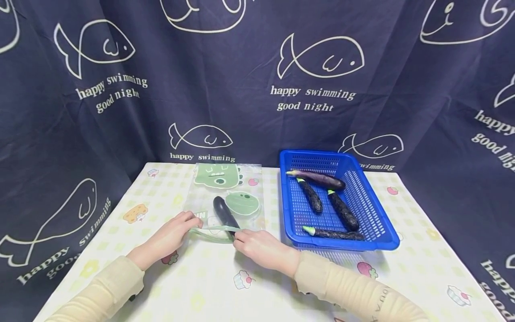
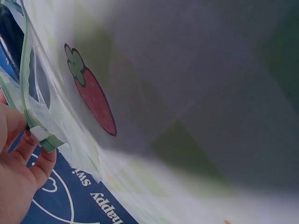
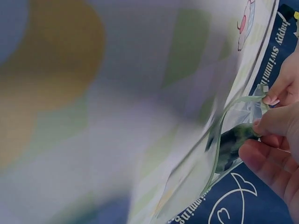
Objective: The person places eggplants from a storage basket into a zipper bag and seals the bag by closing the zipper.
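Note:
A clear zip bag [image 1: 243, 203] with green cartoon prints lies on the table, its green-edged mouth toward me. My left hand [image 1: 177, 232] pinches the left end of that mouth; the left wrist view shows a white slider [image 2: 40, 134] by the fingers. Inside the bag lies a dark eggplant [image 1: 225, 212], pointing away from me. At the mouth, my right hand [image 1: 263, 250] grips its near end between thumb and fingers, as the right wrist view shows at the eggplant's greenish end [image 3: 244, 132]. The mouth gapes between both hands.
Right of the bag stands a blue perforated basket [image 1: 286, 214]. It holds a smooth purple eggplant [image 1: 322, 180] and three dark, wrinkled ones, including one [image 1: 343, 212] near the middle. A navy curtain [image 1: 241, 89] with fish prints hangs behind the patterned tablecloth [image 1: 201, 286].

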A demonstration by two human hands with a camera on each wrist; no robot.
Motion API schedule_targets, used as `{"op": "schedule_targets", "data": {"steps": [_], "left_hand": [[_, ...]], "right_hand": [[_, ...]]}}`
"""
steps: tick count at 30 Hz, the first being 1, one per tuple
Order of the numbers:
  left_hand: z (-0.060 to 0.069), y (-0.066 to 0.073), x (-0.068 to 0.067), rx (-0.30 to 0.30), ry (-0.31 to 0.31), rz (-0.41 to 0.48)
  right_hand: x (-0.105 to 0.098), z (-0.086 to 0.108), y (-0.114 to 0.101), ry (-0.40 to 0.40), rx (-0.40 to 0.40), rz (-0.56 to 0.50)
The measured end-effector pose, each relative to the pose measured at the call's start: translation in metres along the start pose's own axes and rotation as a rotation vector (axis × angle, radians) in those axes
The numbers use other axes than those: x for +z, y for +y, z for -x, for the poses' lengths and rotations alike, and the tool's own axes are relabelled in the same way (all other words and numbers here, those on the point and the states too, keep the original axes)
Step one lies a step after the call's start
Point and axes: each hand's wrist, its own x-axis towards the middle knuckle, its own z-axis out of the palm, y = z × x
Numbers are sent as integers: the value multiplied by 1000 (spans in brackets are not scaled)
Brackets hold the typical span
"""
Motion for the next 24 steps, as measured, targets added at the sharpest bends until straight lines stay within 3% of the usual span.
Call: {"op": "schedule_targets", "data": {"steps": [13,24], "left_hand": [[-1,0,-1,-8,-8,3],[-1,1,-1,-25,-21,12]], "right_hand": [[2,-9,0,-21,62,37],[7,-15,0,7,127,68]]}}
